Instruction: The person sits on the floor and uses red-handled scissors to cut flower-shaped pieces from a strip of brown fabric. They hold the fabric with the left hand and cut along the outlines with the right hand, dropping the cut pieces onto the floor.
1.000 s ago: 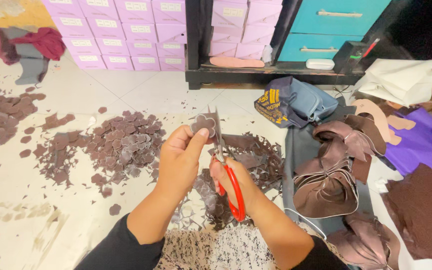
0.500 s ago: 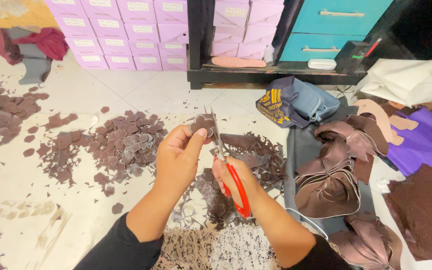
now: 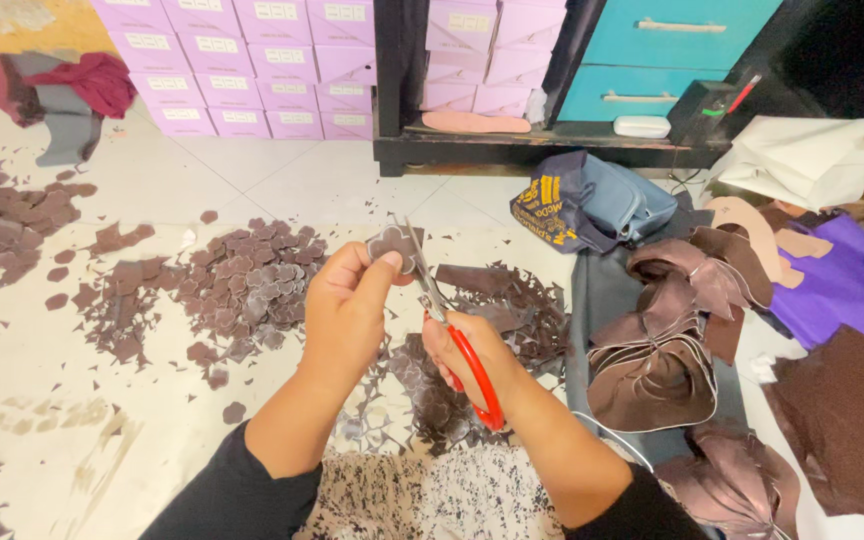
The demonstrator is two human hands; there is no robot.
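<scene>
My left hand [image 3: 347, 310] pinches a small brown leather piece [image 3: 395, 245] and holds it up over the floor. Red-handled scissors [image 3: 452, 340] are gripped in my right hand [image 3: 467, 360], with the blades against the piece's right edge. Below my hands lies a pile of dark brown offcuts [image 3: 492, 300]. To the left a heap of cut brown leather shapes [image 3: 247, 280] spreads over the white tiled floor.
Another heap of brown pieces [image 3: 2, 225] lies at far left. Folded brown leather sheets [image 3: 667, 350] sit at right, beside a blue bag [image 3: 592, 200], purple cloth [image 3: 842, 290] and white paper [image 3: 802, 165]. Pink boxes [image 3: 242, 65] and a dark shelf [image 3: 512, 145] stand behind.
My hands and the scissors have barely shifted; the scissors keep working at the small piece's edge. The view has drifted slightly.
</scene>
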